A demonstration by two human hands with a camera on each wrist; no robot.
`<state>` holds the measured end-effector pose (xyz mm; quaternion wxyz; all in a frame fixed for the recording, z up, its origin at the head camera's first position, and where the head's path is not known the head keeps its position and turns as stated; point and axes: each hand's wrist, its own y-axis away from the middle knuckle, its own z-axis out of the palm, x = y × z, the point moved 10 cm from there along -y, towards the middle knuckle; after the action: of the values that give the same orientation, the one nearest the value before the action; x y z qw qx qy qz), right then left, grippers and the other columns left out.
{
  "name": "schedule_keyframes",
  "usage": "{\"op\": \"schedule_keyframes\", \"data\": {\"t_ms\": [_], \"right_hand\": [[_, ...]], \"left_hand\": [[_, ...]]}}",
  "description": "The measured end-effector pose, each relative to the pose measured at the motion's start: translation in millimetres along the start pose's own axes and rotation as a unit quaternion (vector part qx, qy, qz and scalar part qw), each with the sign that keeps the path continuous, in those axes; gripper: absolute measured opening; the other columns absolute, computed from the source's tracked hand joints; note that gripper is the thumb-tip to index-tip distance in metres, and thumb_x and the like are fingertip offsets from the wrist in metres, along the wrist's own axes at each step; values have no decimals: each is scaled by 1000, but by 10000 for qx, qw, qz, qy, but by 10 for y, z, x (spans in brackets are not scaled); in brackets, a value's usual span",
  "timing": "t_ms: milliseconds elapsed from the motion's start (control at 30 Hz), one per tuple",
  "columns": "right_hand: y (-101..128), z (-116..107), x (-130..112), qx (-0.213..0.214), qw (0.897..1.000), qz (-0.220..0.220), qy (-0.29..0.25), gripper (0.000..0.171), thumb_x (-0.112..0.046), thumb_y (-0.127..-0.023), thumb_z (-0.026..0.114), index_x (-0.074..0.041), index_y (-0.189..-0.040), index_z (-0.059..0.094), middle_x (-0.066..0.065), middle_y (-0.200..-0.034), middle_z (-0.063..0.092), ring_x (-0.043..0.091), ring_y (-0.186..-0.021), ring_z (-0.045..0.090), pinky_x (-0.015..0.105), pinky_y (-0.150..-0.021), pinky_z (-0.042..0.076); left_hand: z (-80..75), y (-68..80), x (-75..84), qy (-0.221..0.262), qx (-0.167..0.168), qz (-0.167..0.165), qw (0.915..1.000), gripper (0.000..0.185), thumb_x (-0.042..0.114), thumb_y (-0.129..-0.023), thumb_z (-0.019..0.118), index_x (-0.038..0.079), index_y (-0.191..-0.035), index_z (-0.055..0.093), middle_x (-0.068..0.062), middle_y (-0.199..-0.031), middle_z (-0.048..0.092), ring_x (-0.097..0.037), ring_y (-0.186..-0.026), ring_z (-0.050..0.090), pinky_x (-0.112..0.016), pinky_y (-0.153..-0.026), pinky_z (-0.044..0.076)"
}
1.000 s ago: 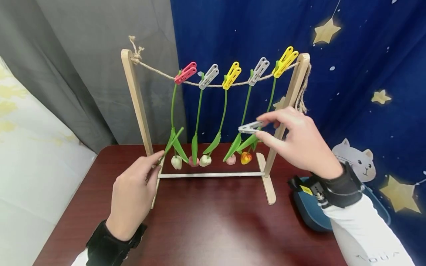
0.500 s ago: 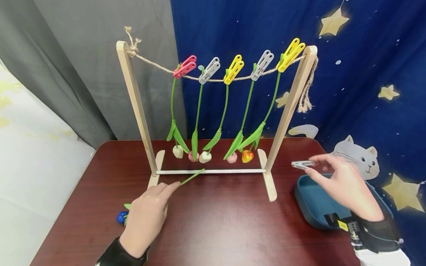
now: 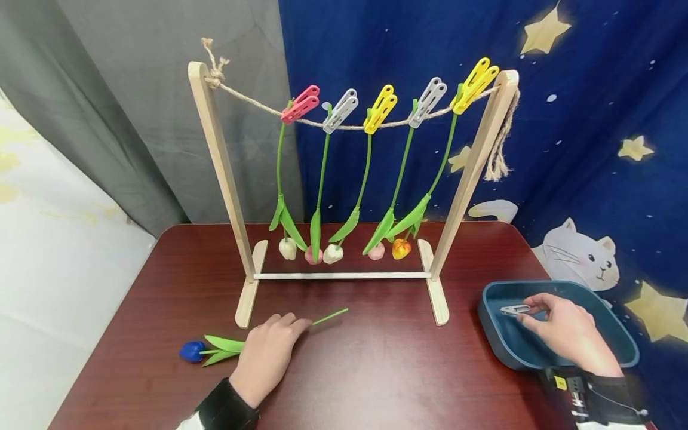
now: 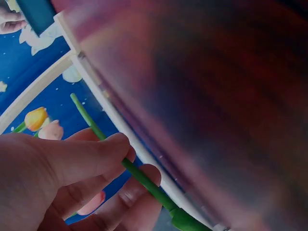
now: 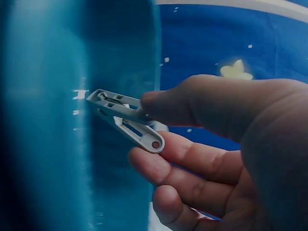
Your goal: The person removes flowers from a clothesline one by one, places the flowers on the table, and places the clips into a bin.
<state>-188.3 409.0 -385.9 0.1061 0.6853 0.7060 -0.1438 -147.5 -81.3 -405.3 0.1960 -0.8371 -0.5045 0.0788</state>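
A blue tulip point(image 3: 192, 350) with a green stem point(image 3: 329, 315) lies flat on the dark red table point(image 3: 349, 370). My left hand point(image 3: 269, 352) holds that stem point(image 4: 139, 174) between thumb and fingers. My right hand point(image 3: 564, 331) pinches a grey clothespin point(image 3: 514, 310) over the blue tray point(image 3: 494, 337) at the right; the right wrist view shows the clothespin point(image 5: 127, 120) between thumb and fingers. Behind stands a wooden rack point(image 3: 217, 155) with a twine line; several pegs clip tulips upside down to it.
A starry blue curtain point(image 3: 591, 119) and a grey curtain point(image 3: 134, 107) hang behind the table. The rack's foot point(image 3: 436, 292) stands between my two hands. The table's left edge borders a pale surface.
My left hand has lowered the blue tulip from the rack's left side down flat onto the table. My right hand carried the grey clothespin from the rack down over the blue tray.
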Motion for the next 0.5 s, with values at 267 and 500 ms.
{"op": "schedule_keyframes", "data": {"t_ms": [267, 500], "right_hand": [[-23, 179, 113, -316, 9995, 48, 8, 36, -23, -92, 83, 4, -113, 73, 17, -99, 77, 45, -96, 69, 63, -75, 44], [-24, 303, 197, -496, 9986, 93, 146, 28, -23, -88, 84, -3, -104, 74, 5, -92, 76, 37, -91, 70, 55, -68, 40]], "left_hand": [[181, -14, -39, -85, -443, -171, 9988, 22, 6, -93, 79, 22, -108, 81, 6, -85, 64, -17, -78, 63, -36, -58, 55], [253, -43, -72, -141, -609, -188, 9979, 23, 4, -91, 79, 22, -105, 82, 4, -84, 62, -19, -78, 63, -36, -60, 57]]}}
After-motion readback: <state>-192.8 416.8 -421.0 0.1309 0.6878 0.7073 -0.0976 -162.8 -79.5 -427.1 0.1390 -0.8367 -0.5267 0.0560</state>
